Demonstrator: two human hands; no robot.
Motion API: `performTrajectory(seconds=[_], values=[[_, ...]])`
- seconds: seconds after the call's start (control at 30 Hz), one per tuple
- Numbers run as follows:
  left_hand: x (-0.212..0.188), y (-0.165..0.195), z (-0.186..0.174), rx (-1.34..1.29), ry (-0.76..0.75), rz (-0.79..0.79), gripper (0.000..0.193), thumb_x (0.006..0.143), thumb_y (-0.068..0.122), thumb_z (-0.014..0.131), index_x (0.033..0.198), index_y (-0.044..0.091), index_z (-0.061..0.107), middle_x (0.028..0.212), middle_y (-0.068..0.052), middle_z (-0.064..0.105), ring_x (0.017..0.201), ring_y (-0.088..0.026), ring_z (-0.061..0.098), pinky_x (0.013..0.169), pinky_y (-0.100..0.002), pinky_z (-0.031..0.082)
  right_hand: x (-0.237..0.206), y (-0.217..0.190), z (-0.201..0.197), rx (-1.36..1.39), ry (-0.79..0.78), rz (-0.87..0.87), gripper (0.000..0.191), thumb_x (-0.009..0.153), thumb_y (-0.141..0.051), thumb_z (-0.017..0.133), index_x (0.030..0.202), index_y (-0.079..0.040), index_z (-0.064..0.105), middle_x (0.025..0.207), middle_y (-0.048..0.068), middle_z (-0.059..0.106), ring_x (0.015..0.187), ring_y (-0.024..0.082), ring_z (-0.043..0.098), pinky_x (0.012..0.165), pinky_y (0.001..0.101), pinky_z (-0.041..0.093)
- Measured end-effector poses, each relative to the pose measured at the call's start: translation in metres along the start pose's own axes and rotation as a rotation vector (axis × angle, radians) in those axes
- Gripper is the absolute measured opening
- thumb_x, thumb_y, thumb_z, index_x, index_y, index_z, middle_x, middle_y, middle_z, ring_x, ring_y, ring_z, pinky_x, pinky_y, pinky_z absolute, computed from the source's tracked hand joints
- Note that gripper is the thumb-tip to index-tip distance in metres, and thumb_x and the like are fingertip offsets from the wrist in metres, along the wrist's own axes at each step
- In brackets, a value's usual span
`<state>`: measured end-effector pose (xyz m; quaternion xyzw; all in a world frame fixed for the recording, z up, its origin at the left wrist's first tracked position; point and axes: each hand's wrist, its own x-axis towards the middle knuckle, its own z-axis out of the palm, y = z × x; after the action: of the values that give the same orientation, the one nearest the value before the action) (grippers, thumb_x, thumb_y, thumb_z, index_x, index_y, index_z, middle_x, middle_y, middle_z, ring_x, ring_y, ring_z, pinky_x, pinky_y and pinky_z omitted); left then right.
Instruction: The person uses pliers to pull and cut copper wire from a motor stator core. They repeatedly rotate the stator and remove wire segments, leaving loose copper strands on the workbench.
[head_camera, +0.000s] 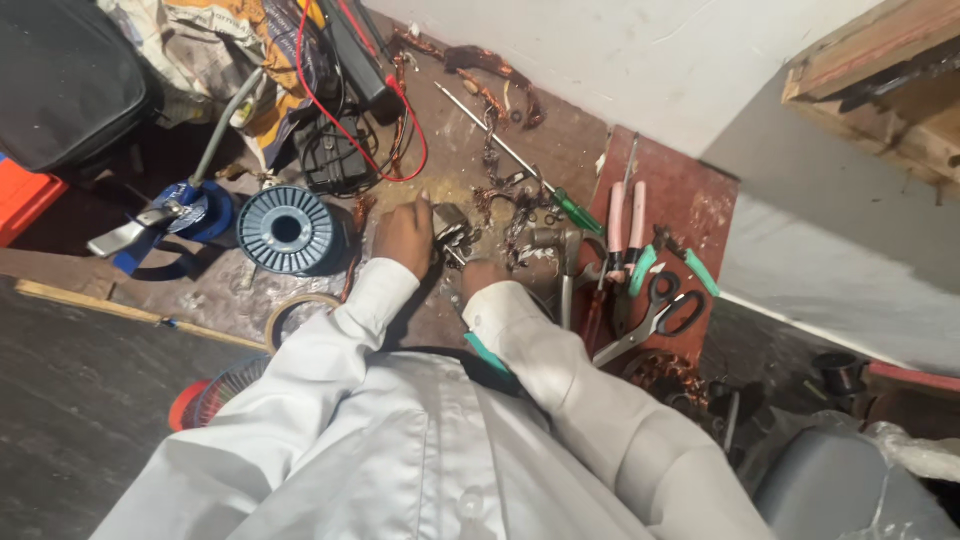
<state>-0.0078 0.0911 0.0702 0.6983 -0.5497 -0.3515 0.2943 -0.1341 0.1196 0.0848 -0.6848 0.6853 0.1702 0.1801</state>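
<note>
Gripping a small metal motor part (450, 228) from its left side, your left hand (403, 238) has its fingers curled around the piece and holds it on the worn wooden bench (440, 140). Your right hand (483, 277) sits just right of and below that part, touching or nearly touching it; whether its fingers are spread or pinching something, you cannot tell, since the hand is turned away from the camera. Both white sleeves run back from the part toward you.

Left of the motor part stands a blue-grey wire spool (286, 230), and farther left lies a blue clamp-like tool (170, 215). A roll of tape (300, 310) lies below the spool. Right of the part, a green-handled screwdriver (520, 160) lies slantwise, then pink-handled pliers (625, 220), green-handled cutters (690, 265) and black-handled scissors (660, 310) rest on a reddish board (700, 200). Above the part, red wires (330, 110) loop around a dark meter (335, 160), and scraps of copper winding (490, 75) are scattered nearby.
</note>
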Motion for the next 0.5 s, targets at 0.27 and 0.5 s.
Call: performTrajectory(seconds=[0.27,0.5], values=[[-0.005,-0.004,-0.009,-0.028,0.056,0.011,0.062,0.108,0.044,0.039,0.087,-0.006,0.070,0.087,-0.035,0.066,0.086,-0.055,0.062,0.081,-0.060,0.044,-0.021,0.016,-0.001,0.078,-0.217,-0.161,0.023,0.091,-0.017,0.064,0.102,0.001,0.074,0.106,0.028,0.069,0.105,0.046,0.069,0.090,0.0486,0.057],[0.007,-0.027,-0.023,-0.333,0.054,-0.247,0.065,0.102,0.052,0.044,0.090,-0.007,0.067,0.085,-0.032,0.069,0.085,-0.044,0.070,0.083,-0.050,0.049,-0.017,0.065,-0.037,0.160,0.144,0.008,0.027,0.093,-0.017,0.063,0.113,0.002,0.063,0.095,0.029,0.070,0.094,0.048,0.069,0.091,0.0540,0.053]])
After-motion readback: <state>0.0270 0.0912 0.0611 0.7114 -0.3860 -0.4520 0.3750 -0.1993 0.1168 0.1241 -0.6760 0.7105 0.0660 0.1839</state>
